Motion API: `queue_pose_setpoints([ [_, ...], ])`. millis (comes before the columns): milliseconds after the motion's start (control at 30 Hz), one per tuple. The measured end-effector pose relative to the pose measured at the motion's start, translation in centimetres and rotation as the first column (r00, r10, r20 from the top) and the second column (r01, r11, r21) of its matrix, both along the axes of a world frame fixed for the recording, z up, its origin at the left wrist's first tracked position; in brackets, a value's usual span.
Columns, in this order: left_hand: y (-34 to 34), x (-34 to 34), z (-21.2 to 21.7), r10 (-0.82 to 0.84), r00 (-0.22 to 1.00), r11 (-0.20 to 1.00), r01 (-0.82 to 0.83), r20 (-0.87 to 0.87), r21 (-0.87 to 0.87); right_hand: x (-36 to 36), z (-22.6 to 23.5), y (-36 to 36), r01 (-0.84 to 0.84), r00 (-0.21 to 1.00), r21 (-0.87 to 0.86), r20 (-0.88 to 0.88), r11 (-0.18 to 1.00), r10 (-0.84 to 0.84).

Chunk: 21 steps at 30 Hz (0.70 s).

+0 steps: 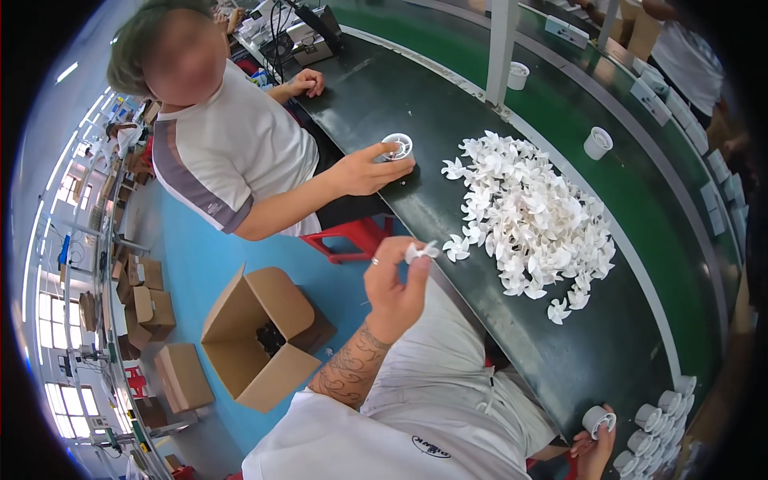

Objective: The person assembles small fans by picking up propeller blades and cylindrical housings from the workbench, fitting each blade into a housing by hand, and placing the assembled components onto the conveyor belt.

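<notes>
Wearer's left hand (392, 300) is pinching an impeller (421, 253) (likely light, stiff, best held centrally); right hand (593, 454) is gripping a cup (596, 419).

A head-worn fisheye looks down from close beside the worktable (560, 352)

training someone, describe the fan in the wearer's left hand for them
On the dark table lies a white fan pile. Left of it is the wearer's left hand. The fan is pinched between its thumb and finger, unlike the piled ones.
</notes>
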<state>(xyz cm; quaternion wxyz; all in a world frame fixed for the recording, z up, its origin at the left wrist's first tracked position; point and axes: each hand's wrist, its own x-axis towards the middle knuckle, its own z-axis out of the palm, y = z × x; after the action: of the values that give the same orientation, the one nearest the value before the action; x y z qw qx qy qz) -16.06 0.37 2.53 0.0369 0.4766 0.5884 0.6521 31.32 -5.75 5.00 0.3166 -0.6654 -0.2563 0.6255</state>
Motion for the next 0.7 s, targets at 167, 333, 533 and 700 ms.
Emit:
queue_pose_setpoints([
  [167,4.8,-5.5,3.1,0.18,0.866,0.98,-0.196,-0.467,0.013,-1.2,0.7,0.3,0.043,0.991,-0.02,0.131,0.999,-0.04],
  [333,13.0,-9.8,2.6,0.167,0.712,0.967,-0.252,-0.682,-0.027,0.0,-0.5,-0.5,-0.045,0.996,0.126,0.086,0.991,0.034],
  [533,14.2,-11.7,2.2,0.004,0.319,0.678,-0.698,-0.948,-0.232,-1.0,-1.1,-0.2,-0.049,0.973,0.128,0.23,0.991,0.018],
  [700,17.0,-12.9,-0.7,0.001,0.518,0.767,-0.55,-0.855,-0.332,-0.7,-0.9,-0.8,0.012,0.975,0.134,0.22,0.991,-0.041],
])
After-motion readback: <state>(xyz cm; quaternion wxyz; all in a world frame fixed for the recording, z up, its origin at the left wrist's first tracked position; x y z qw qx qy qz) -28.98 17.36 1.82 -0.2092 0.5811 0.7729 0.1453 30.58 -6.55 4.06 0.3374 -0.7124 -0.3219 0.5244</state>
